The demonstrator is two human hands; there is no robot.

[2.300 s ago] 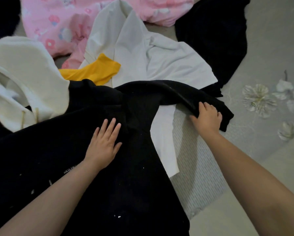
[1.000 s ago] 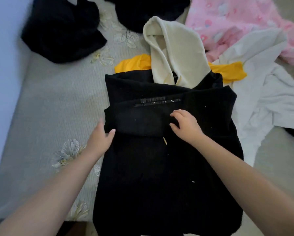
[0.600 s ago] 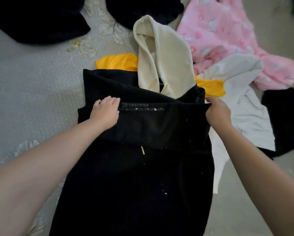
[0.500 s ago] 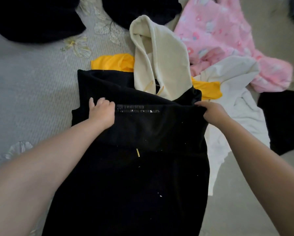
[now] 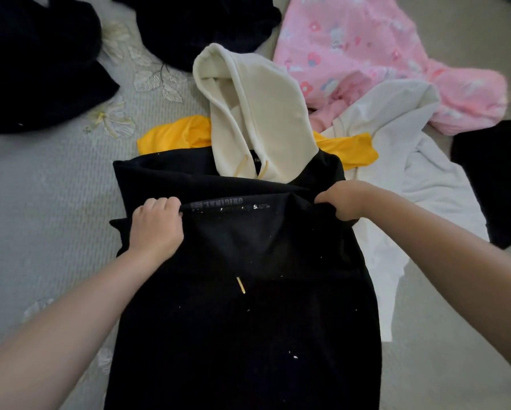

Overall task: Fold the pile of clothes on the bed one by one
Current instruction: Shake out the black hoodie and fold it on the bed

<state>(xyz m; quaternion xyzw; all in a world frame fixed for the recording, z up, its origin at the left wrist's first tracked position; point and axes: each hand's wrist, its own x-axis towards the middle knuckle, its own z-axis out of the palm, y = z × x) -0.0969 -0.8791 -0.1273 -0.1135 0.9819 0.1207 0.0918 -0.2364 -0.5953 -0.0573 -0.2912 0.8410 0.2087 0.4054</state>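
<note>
Head view, looking down on grey quilted bed cover (image 5: 41, 202) with pale embroidered flowers. Centre: black hoodie (image 5: 242, 321), thick matte fleece flecked with white lint, laid flat, running from near edge to mid-scene. Folded band across its middle, upside-down pale lettering along the fold edge. Left hand (image 5: 156, 224) curled round left end of that fold, knuckles up; right hand (image 5: 341, 202) pinching right end, fingers tucked under cloth. Cream hood (image 5: 254, 113), soft and pointed, with yellow drawcords, lying at far end of black body. Beneath it, smooth yellow garment (image 5: 183, 136) showing either side. Right: crumpled white shirt (image 5: 419, 173), thin; pink floral-print fabric (image 5: 381, 54), fuzzy, far right. Far left: dark bundles (image 5: 35, 69), rumpled.
</note>
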